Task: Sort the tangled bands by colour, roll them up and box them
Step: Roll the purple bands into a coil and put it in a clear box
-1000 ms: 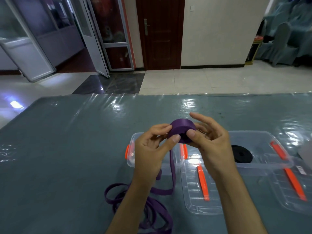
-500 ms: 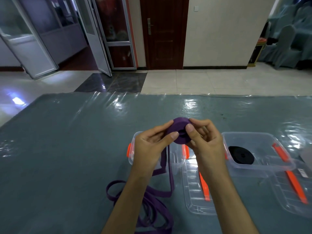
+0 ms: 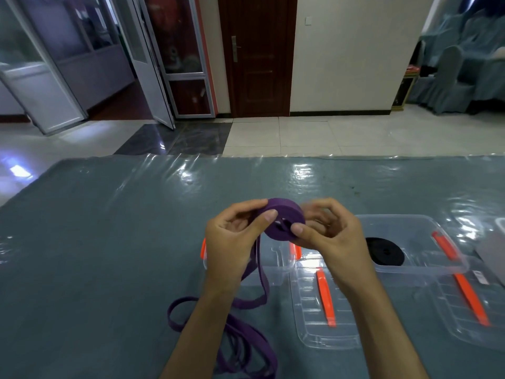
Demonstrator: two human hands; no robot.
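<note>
A partly wound purple band roll [image 3: 284, 218] is held above the table between both hands. My left hand [image 3: 232, 239] pinches its left side with thumb on top. My right hand [image 3: 328, 236] grips its right side, thumb on the roll's face. The loose purple band tail [image 3: 246, 329] hangs down from the roll and lies in loops on the table near my left forearm. A rolled black band [image 3: 385, 251] lies inside the clear box on the right [image 3: 426, 266]. A second clear box [image 3: 278, 266] sits below my hands, mostly hidden.
Two clear lids with orange clips lie in front of the boxes, one in the middle [image 3: 325, 307] and one at the right [image 3: 470, 310]. The table [image 3: 109, 242] has a teal cloth under shiny plastic. A grey object [image 3: 492, 250] pokes in at the right edge.
Both hands have turned the purple roll, winding on more band. The loose tail on the table has shifted slightly. The camera has tilted a little.
</note>
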